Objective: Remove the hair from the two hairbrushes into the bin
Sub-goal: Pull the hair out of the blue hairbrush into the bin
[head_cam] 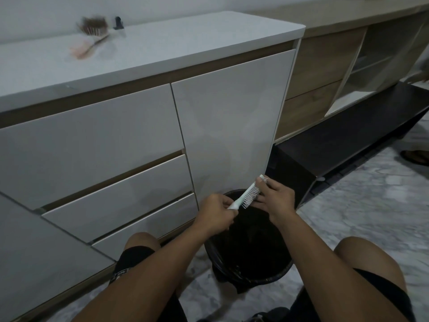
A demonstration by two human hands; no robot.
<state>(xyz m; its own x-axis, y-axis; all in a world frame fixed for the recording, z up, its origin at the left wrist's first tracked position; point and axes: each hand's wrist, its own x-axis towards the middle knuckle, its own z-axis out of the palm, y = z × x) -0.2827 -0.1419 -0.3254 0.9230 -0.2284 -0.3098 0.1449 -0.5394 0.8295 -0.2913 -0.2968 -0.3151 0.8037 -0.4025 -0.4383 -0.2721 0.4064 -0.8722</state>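
Observation:
A pale green hairbrush (248,194) with white bristles is held over the black bin (249,246), which is lined with a dark bag and stands on the floor between my knees. My left hand (217,214) grips the brush's handle. My right hand (276,198) has its fingers on the bristle side of the head. A second hairbrush (91,39), with a pinkish handle and a clump of brown hair in its bristles, lies on the white countertop (176,43) at the far left.
White drawers and a cabinet door (232,122) stand right behind the bin. A small dark object (118,22) sits on the counter by the wall. To the right, a low dark bench (348,138) runs along wooden shelving. Someone's sandalled foot (415,156) shows at the right edge.

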